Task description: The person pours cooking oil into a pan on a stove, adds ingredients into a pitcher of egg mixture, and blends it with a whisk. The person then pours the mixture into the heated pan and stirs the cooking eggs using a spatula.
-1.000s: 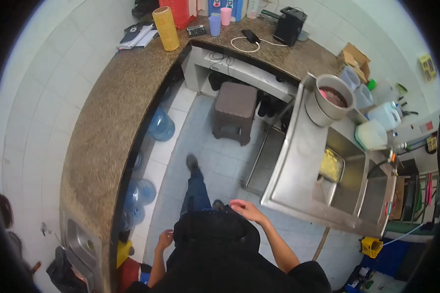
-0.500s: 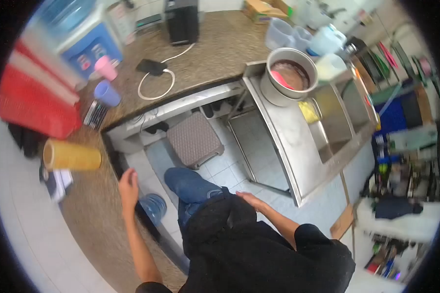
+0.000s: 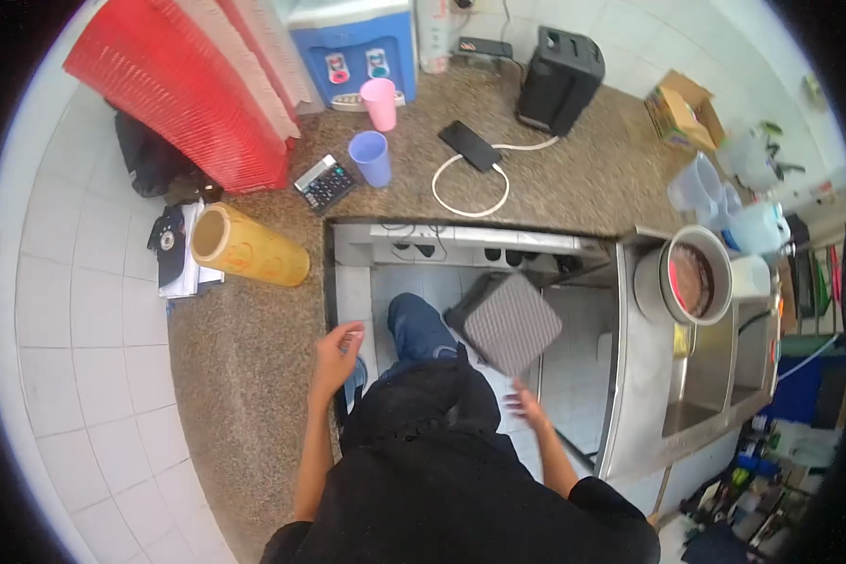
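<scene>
Blur smears my right hand [image 3: 528, 406], fingers parted near the plastic stool [image 3: 514, 324]; my left hand [image 3: 336, 357] hangs half-curled beside the counter [image 3: 240, 385].

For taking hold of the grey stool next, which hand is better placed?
Probably the right hand: it appears empty and near the stool, while the left hand is farther, by the counter.

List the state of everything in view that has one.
Left hand: empty, fingers loosely curled
Right hand: empty, blurred, by the stool; contact unclear
Stool: seat bare
Pot: uncovered, brown contents
Pink cup: upright
Blue cup: upright, contents unclear
Roll: standing on end
Calculator: lying keys up
Phone: lying flat, dark
White cable: looped
Box: open
</scene>
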Demonstrator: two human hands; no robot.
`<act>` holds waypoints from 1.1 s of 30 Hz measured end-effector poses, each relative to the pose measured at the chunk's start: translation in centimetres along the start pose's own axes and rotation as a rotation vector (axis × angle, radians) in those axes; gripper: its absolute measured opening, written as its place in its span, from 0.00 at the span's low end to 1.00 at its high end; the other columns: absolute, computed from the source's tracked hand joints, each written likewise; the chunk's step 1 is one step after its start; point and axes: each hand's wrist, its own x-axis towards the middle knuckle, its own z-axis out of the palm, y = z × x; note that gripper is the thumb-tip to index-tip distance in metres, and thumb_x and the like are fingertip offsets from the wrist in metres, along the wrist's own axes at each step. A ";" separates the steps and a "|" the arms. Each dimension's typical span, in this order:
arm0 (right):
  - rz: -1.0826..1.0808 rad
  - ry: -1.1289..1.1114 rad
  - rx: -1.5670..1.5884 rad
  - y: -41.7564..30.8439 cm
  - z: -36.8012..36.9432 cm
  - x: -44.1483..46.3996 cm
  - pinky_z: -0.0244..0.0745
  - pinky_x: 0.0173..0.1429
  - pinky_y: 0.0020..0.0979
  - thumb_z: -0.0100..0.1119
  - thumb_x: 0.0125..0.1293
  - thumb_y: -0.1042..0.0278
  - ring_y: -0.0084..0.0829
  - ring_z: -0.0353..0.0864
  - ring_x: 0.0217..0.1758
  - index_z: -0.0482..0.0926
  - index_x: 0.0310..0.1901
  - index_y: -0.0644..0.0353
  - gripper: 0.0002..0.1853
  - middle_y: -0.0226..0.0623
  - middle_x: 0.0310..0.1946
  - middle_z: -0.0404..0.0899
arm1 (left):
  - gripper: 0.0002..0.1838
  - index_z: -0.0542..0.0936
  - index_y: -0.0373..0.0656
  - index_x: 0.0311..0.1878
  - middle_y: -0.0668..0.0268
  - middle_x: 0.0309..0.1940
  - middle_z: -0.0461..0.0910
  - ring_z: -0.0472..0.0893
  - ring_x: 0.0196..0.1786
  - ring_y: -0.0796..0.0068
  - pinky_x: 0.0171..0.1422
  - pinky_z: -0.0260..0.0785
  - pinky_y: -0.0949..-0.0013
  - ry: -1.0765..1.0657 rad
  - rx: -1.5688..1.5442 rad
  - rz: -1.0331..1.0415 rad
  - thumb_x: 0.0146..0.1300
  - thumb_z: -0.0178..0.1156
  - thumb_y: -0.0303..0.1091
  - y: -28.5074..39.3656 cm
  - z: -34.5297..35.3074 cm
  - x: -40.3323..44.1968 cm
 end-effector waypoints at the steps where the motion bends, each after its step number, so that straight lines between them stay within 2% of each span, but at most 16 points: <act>1: 0.006 -0.181 0.090 2.5 2.0 4.8 0.69 0.56 0.35 0.49 0.64 0.34 0.32 0.77 0.54 0.73 0.55 0.67 0.37 0.44 0.54 0.77 | 0.09 0.81 0.37 0.46 0.64 0.38 0.84 0.80 0.38 0.77 0.44 0.72 0.73 -0.020 -0.030 0.006 0.64 0.59 0.26 0.7 0.2 0.9; 2: 0.013 -0.361 0.180 4.9 3.2 10.0 0.69 0.58 0.36 0.45 0.66 0.35 0.32 0.76 0.55 0.72 0.58 0.67 0.37 0.43 0.56 0.76 | 0.09 0.81 0.37 0.46 0.64 0.38 0.84 0.80 0.38 0.77 0.44 0.72 0.73 -0.002 -0.042 0.013 0.64 0.59 0.26 1.6 0.2 2.2; 5: -0.639 -0.428 -0.411 -6.6 7.6 -0.8 0.67 0.62 0.37 0.40 0.70 0.39 0.34 0.76 0.56 0.68 0.63 0.66 0.35 0.41 0.58 0.74 | 0.09 0.82 0.38 0.45 0.60 0.38 0.84 0.82 0.38 0.74 0.43 0.73 0.72 0.045 0.026 0.205 0.62 0.60 0.28 5.0 -0.1 8.0; 6: -0.644 -0.427 -0.414 -8.3 7.5 -2.1 0.67 0.62 0.37 0.40 0.70 0.39 0.34 0.76 0.56 0.68 0.63 0.66 0.35 0.41 0.58 0.74 | 0.09 0.82 0.38 0.44 0.60 0.38 0.84 0.82 0.39 0.75 0.43 0.73 0.72 0.114 -0.020 0.262 0.62 0.60 0.28 6.2 -0.3 10.4; 8: 0.092 -0.404 0.086 -12.1 6.8 -2.2 0.69 0.61 0.35 0.45 0.72 0.53 0.33 0.77 0.54 0.70 0.60 0.66 0.26 0.41 0.54 0.78 | 0.08 0.82 0.36 0.44 0.61 0.38 0.84 0.82 0.39 0.76 0.43 0.72 0.72 0.229 -0.085 0.381 0.62 0.60 0.27 8.8 -1.0 16.6; 12: -0.067 -0.513 -0.276 -20.0 3.0 1.1 0.72 0.58 0.33 0.49 0.70 0.63 0.31 0.79 0.54 0.71 0.60 0.62 0.20 0.38 0.52 0.80 | 0.10 0.81 0.36 0.44 0.60 0.39 0.84 0.82 0.40 0.75 0.45 0.73 0.72 0.345 -0.159 0.380 0.60 0.62 0.26 13.2 -1.6 29.4; 14: -0.561 -0.453 -0.500 -27.4 3.6 3.1 0.76 0.50 0.30 0.55 0.66 0.71 0.27 0.82 0.46 0.75 0.54 0.63 0.16 0.36 0.43 0.83 | 0.13 0.81 0.36 0.47 0.59 0.41 0.84 0.82 0.42 0.73 0.46 0.74 0.71 0.353 -0.182 0.346 0.58 0.64 0.27 15.0 -1.8 35.6; 16: -0.889 -0.076 -0.688 -37.2 7.6 2.5 0.76 0.46 0.29 0.59 0.62 0.75 0.28 0.83 0.42 0.77 0.49 0.64 0.14 0.40 0.40 0.83 | 0.28 0.76 0.39 0.55 0.55 0.45 0.82 0.83 0.46 0.62 0.51 0.74 0.64 0.231 0.143 0.317 0.50 0.71 0.35 14.6 -1.8 40.6; 17: -0.993 0.008 -0.688 -41.8 9.6 1.9 0.76 0.47 0.31 0.59 0.62 0.72 0.32 0.83 0.42 0.78 0.49 0.65 0.13 0.42 0.39 0.83 | 0.28 0.76 0.39 0.55 0.55 0.45 0.82 0.83 0.46 0.62 0.51 0.74 0.64 0.238 0.152 0.300 0.50 0.71 0.35 13.7 -1.3 42.7; 19: -1.160 0.083 -0.651 -50.8 12.3 1.5 0.76 0.48 0.35 0.60 0.62 0.70 0.39 0.83 0.43 0.79 0.47 0.65 0.13 0.45 0.39 0.83 | 0.42 0.73 0.41 0.58 0.53 0.50 0.80 0.80 0.50 0.54 0.55 0.72 0.59 0.057 0.154 0.304 0.37 0.77 0.42 11.0 0.2 47.2; 22: -1.394 0.161 -0.667 -62.2 14.7 2.9 0.74 0.51 0.39 0.61 0.60 0.70 0.44 0.82 0.46 0.78 0.46 0.64 0.13 0.45 0.42 0.82 | 0.46 0.71 0.41 0.58 0.52 0.51 0.79 0.79 0.53 0.51 0.56 0.71 0.57 0.198 0.358 0.315 0.31 0.79 0.44 7.4 3.0 50.8; 23: -1.483 0.210 -0.711 -65.6 15.0 3.8 0.73 0.53 0.40 0.62 0.59 0.70 0.45 0.80 0.47 0.78 0.47 0.63 0.14 0.46 0.43 0.81 | 0.48 0.68 0.40 0.58 0.51 0.50 0.78 0.78 0.53 0.51 0.56 0.71 0.57 0.005 0.299 0.131 0.30 0.79 0.42 9.1 2.5 51.2; 24: -1.570 0.260 -0.755 -68.8 15.1 4.7 0.71 0.55 0.40 0.62 0.58 0.70 0.47 0.79 0.49 0.78 0.47 0.63 0.15 0.46 0.44 0.80 | 0.48 0.68 0.40 0.58 0.51 0.50 0.78 0.78 0.53 0.51 0.56 0.71 0.57 0.006 0.297 0.118 0.30 0.79 0.42 9.0 2.6 51.9; 30: -1.580 0.488 -0.990 -81.5 14.8 10.1 0.68 0.60 0.42 0.67 0.53 0.73 0.50 0.69 0.61 0.72 0.55 0.59 0.26 0.49 0.57 0.71 | 0.48 0.68 0.37 0.58 0.52 0.49 0.79 0.80 0.51 0.56 0.54 0.73 0.57 0.156 0.216 -0.021 0.31 0.79 0.43 8.9 4.2 54.2; 32: -1.526 0.579 -1.115 -84.4 14.4 12.3 0.66 0.63 0.46 0.72 0.46 0.71 0.48 0.63 0.66 0.66 0.62 0.54 0.38 0.48 0.63 0.65 | 0.46 0.70 0.37 0.55 0.51 0.48 0.79 0.81 0.50 0.58 0.54 0.73 0.58 0.131 0.244 -0.125 0.31 0.79 0.45 9.5 3.9 54.6; 33: -1.524 0.569 -1.116 -85.5 14.2 13.8 0.66 0.63 0.46 0.72 0.46 0.71 0.48 0.63 0.66 0.66 0.62 0.54 0.38 0.48 0.63 0.65 | 0.46 0.70 0.37 0.55 0.51 0.48 0.79 0.81 0.50 0.58 0.54 0.73 0.58 0.132 0.248 -0.133 0.31 0.79 0.45 9.6 3.8 54.9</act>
